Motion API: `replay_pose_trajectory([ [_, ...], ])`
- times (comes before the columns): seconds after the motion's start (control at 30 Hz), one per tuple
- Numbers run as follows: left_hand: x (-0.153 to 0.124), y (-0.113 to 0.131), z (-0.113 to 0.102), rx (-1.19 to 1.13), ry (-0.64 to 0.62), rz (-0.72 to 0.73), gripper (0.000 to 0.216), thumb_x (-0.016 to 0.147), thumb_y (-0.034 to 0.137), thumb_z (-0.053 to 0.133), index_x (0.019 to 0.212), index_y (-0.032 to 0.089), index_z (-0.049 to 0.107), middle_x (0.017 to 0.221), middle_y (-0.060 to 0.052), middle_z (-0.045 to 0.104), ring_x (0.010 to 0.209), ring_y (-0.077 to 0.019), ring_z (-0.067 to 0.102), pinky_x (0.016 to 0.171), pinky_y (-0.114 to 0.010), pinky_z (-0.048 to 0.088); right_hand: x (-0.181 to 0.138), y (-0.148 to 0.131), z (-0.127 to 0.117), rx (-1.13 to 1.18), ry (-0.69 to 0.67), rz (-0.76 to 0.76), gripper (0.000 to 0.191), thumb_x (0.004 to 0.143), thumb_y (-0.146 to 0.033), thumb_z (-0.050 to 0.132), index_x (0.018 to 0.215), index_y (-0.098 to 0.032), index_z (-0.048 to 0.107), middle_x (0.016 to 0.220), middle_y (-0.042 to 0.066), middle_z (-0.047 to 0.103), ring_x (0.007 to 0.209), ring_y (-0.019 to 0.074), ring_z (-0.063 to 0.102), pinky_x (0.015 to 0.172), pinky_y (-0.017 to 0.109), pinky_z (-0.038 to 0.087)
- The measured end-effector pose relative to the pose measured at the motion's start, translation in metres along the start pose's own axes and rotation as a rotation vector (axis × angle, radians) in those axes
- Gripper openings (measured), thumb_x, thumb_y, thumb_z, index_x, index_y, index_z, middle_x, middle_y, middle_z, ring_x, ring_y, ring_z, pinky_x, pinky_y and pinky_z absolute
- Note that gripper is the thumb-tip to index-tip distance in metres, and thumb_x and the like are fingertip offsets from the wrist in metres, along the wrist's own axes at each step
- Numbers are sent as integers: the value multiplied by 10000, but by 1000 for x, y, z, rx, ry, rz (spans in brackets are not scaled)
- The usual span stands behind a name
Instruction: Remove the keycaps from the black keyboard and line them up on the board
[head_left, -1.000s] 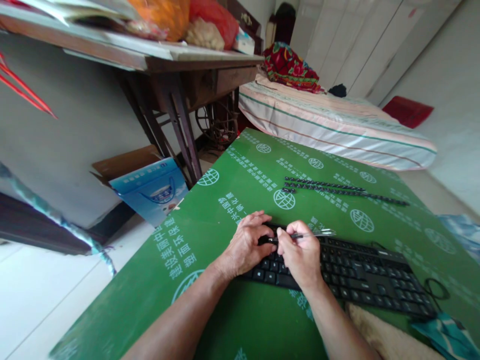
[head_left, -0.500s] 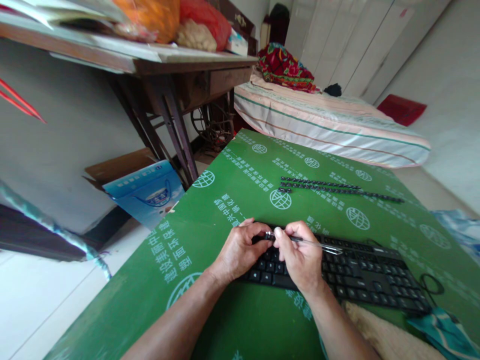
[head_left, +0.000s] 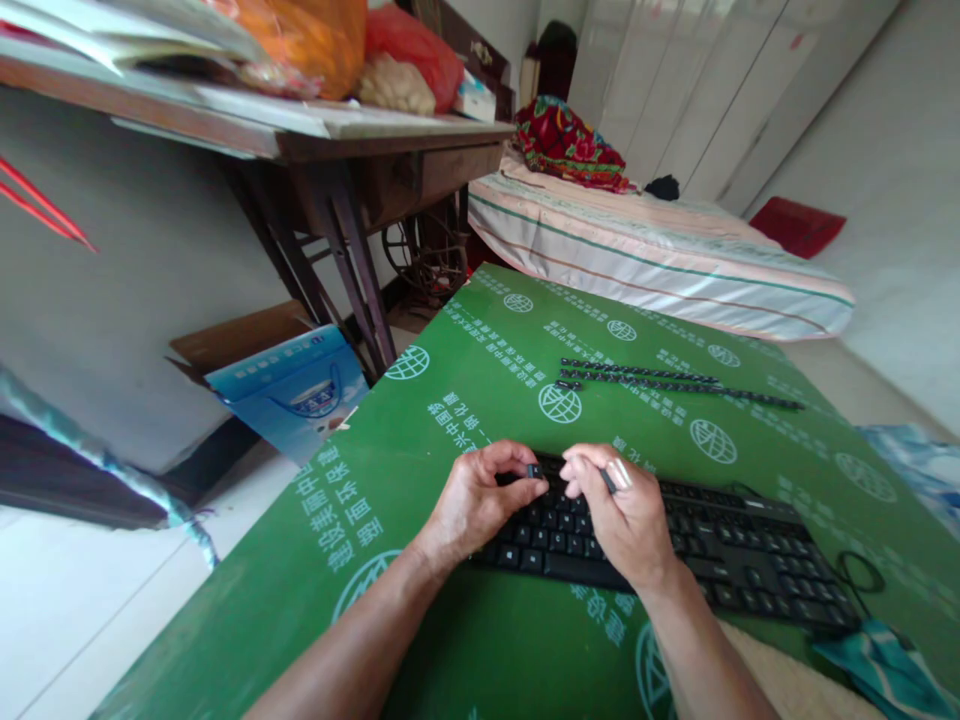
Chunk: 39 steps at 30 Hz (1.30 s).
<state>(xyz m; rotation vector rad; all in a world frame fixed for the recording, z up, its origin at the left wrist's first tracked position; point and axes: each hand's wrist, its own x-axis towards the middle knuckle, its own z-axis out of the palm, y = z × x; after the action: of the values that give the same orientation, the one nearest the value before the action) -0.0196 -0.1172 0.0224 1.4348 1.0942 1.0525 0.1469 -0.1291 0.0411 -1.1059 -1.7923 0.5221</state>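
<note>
My left hand (head_left: 476, 502) pinches a small black keycap (head_left: 534, 471) between thumb and forefinger, just above the left part of a black keyboard (head_left: 592, 572). To its right, my right hand (head_left: 631, 525) is curled around a wire keycap puller (head_left: 619, 475). A shiny metal end of the puller shows above the knuckles; most of it is hidden in the fingers. The two hands are slightly apart over the keyboard's upper rows. Beyond the keyboard, loose black keycaps (head_left: 682, 386) lie in long rows, with a short row at their left end.
The keyboard lies on a green printed tabletop (head_left: 450, 420). Its cable (head_left: 861, 572) loops at the right, near a teal cloth (head_left: 885, 660). A wooden table (head_left: 300, 140) with bags stands at far left, above a blue box (head_left: 300, 385). A bed (head_left: 660, 245) stands behind.
My right hand has drawn slightly right, away from the keycap in my left hand. The puller has turned in its fingers, and its long wires no longer stretch over the keyboard.
</note>
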Motion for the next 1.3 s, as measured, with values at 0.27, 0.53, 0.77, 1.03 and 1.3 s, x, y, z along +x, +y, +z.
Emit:
replay_pose_trajectory([
  [0.27,0,4,-3,-332,-70,-113,240,624,245,752,789,155,601,697,-7,679,629,-128,618,642,-255,493,1,0,3,98,-219,62,264,805,-166,508,1019,-188,660,868,53,700,744,155,649,695,263,530],
  [0.53,-2,12,-5,-379,-118,-165,271,597,195,770,767,153,563,689,3,672,622,-105,604,615,-222,465,6,-5,-1,120,-287,121,226,762,-112,519,894,-188,686,673,-20,627,563,86,529,550,181,432],
  [0.77,0,13,-5,-282,-124,-108,372,601,218,765,888,165,533,676,11,677,679,-131,624,678,-246,477,19,2,-14,134,-375,278,114,769,-182,545,799,-166,654,510,-57,512,453,64,431,445,163,346],
  [1.03,5,5,-7,-111,119,-104,271,656,288,695,863,156,580,767,-42,708,750,-177,650,735,-276,497,76,86,-36,-1,-258,451,221,710,-249,588,895,-140,639,472,-63,506,325,39,325,335,149,252],
  [1.3,8,1,-8,-118,245,-194,255,633,334,695,807,165,618,748,-42,725,710,-177,665,657,-234,508,106,144,-32,-183,-250,467,256,700,-256,594,924,-149,658,452,-57,497,347,64,377,383,179,295],
])
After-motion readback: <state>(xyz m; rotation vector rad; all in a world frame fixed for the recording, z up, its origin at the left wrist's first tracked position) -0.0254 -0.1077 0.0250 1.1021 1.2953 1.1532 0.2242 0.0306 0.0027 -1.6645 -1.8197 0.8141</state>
